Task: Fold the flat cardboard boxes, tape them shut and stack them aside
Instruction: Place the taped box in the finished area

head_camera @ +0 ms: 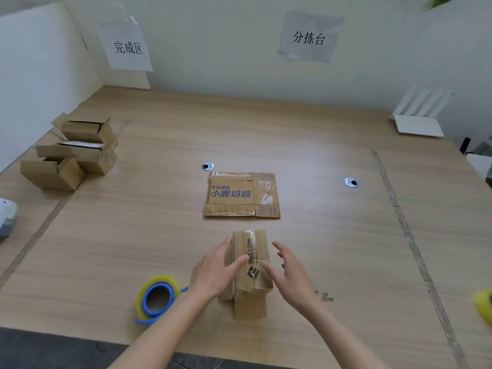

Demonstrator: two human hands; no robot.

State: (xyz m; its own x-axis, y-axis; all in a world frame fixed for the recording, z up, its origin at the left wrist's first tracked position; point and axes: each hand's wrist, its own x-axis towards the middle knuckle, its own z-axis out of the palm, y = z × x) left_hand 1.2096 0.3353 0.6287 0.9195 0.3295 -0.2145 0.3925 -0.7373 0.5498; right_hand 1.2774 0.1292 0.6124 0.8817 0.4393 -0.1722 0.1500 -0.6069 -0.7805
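- Nearest, the left hand (215, 270) lies with straight fingers on the small folded brown cardboard box (250, 272); the right hand (288, 275) is spread, thumb touching its taped top.
- Taping looks finished; next, probably lift it aside.
- Left of the left hand: blue-and-yellow tape dispenser (157, 298).
- Beyond both hands: flat printed cardboard box (241, 194) on the wooden surface (332, 235).
- Far left: stacked finished boxes (72, 153).
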